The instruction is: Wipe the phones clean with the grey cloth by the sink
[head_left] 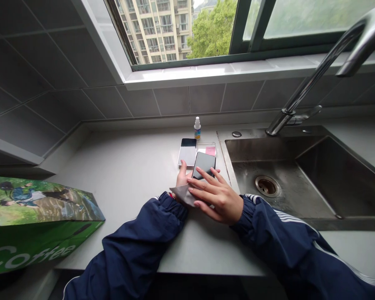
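A smartphone with a dark, glossy screen lies tilted in my left hand, which holds it from below with the thumb along its left side. Over the phone's lower half, my right hand presses a grey cloth with its fingers stretched out. One corner of the cloth sticks out to the left over my left wrist. The phone's lower part and most of my left hand are hidden. Just beyond are a flat white case with a dark band, a clear tray with a pink piece and a small white-capped bottle.
To the right, a steel sink is set into the white counter, with a chrome faucet arching over it. A green box marked "Coffee" stands at the left. A tiled wall and window bound the back.
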Motion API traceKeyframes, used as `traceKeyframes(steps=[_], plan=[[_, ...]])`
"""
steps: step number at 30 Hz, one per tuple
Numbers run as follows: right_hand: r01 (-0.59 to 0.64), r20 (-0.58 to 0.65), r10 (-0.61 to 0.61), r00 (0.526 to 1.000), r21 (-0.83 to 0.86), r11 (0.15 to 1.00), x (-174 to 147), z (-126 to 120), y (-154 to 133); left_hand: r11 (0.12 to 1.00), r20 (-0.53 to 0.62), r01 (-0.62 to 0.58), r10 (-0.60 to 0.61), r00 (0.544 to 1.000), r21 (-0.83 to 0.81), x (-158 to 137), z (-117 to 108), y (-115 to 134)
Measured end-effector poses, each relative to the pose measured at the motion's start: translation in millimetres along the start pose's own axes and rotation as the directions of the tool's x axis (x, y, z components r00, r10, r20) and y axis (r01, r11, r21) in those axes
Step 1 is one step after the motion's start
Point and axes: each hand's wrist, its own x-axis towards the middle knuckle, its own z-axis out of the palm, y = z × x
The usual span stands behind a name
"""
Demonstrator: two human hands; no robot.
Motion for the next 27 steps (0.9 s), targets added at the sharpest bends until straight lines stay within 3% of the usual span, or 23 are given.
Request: traceKeyframes(steps=[2,5,11,15,20,23,27], plan=[[-0.045,0.025,0.045,0.999,-0.018,0.999,0.3,-1.8,0.5,1.000,0.011,0.004,-0.004,1.000,-0.023,-0.1,-1.2,-1.8],[-0.121,0.041,0.122,0.992,-0.036,0.992,1.3,-4.7,1.4,0.996,0.018,-0.086,0.086,0.996,-0.006,-0.9,-0.6,-5.1],[-0.291,-0.031,0.289,0.957,-0.095,0.952,0.8,-6.4,13.1,0.982,0.122,-0.183,0.176,0.977,0.050,1.9,8.8,-11.1],[-0.402,-0.073,0.396,0.916,-0.143,0.904,-1.0,-9.2,25.2,0.989,0.072,-0.072,0.063,0.995,0.128,2.0,6.0,-9.4],[-0.539,-0.137,0.522,0.842,-0.173,0.824,-2.8,-14.3,37.1,0.977,0.106,0.050,-0.074,0.992,0.209,-2.4,-0.7,-5.2],[-0.519,-0.201,0.489,0.849,-0.137,0.844,-2.4,-16.7,37.8,0.974,0.129,0.040,-0.070,0.989,0.224,-3.2,-1.2,-4.1],[-0.306,-0.183,0.293,0.939,-0.051,0.951,-1.7,-16.1,35.3,0.977,0.131,0.018,-0.047,0.990,0.211,-2.3,0.2,-3.4]])
